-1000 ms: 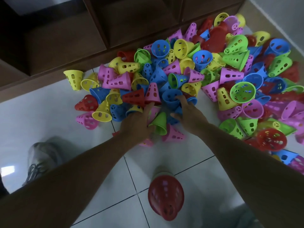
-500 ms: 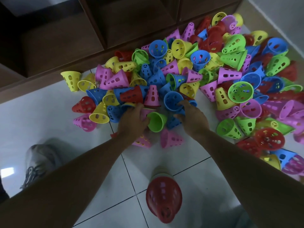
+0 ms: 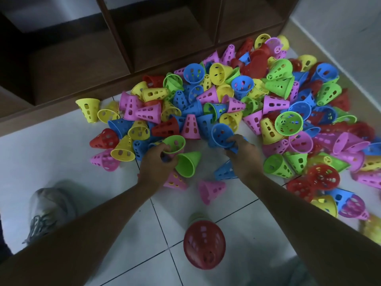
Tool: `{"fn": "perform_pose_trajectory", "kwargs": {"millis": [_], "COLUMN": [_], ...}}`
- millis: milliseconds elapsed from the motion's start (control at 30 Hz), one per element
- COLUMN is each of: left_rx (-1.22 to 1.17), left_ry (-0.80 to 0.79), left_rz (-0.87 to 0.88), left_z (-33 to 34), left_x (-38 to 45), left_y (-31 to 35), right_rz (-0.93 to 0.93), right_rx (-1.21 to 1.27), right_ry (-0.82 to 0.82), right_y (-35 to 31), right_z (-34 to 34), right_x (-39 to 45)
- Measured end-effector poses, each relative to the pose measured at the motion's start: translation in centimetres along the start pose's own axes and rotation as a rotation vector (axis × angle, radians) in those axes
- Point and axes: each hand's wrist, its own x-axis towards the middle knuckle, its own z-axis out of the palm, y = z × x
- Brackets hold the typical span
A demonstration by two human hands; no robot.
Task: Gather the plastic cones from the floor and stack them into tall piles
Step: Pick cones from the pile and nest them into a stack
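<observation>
A wide heap of perforated plastic cones (image 3: 237, 104) in pink, blue, yellow, green and red covers the white tiled floor. My left hand (image 3: 157, 164) grips a green cone (image 3: 175, 143) by its rim at the heap's near edge; another green cone (image 3: 187, 164) lies on its side right beside that hand. My right hand (image 3: 242, 153) grips a blue cone (image 3: 221, 135), its open mouth facing me. A loose pink cone (image 3: 212, 189) and a blue one (image 3: 223, 172) lie between my forearms. An upright stack topped by a red cone (image 3: 204, 243) stands near me.
A dark brown wooden shelf unit (image 3: 144, 38) runs along the far side, cones pushed against its base. My grey shoe (image 3: 44, 213) is at the lower left. A pale wall (image 3: 340, 27) bounds the right side. Bare tiles (image 3: 41, 157) lie left of the heap.
Both hands have closed on cones: the left now holds a green one, the right a blue one. The other green cone tipped over beside my left hand.
</observation>
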Motion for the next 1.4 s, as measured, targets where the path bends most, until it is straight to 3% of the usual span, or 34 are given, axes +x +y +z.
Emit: {"fn": "perform_pose_trajectory", "kwargs": {"millis": [200,500,667,933,1100,1233,1333,1400], "left_rx": [-0.034,0.049,0.121,0.241,0.288,0.378,0.339,0.129], "left_ry": [-0.034,-0.071,-0.123,-0.274,-0.386,-0.385,-0.504,-0.645], "left_rz": [0.071,0.308,0.464,0.566,0.572,0.606,0.552,0.411], "left_z": [-2.7,-8.1,-11.7,-16.8,-18.4,-19.0,-19.0,-18.8], "left_x": [-1.0,-1.3,-2.3,-6.8,-9.8,-11.1,-11.4,-11.5], "left_y": [1.8,7.1,11.6,18.2,19.3,18.9,18.6,18.8], "right_rz": [0.151,0.188,0.11,0.043,-0.02,-0.003,0.017,0.038], "right_rx": [0.311,0.568,0.563,0.396,0.319,0.364,0.367,0.375], "right_ry": [0.046,0.043,-0.017,-0.084,-0.177,-0.164,-0.134,-0.125], "right_y": [-1.3,-4.7,-7.3,-10.1,-11.8,-12.5,-12.2,-11.7], "right_z": [-3.0,-9.1,-13.6,-20.2,-22.3,-22.2,-22.0,-22.3], "right_x": [-2.3,-6.2,-9.9,-15.7,-20.6,-22.3,-22.6,-22.5]}}
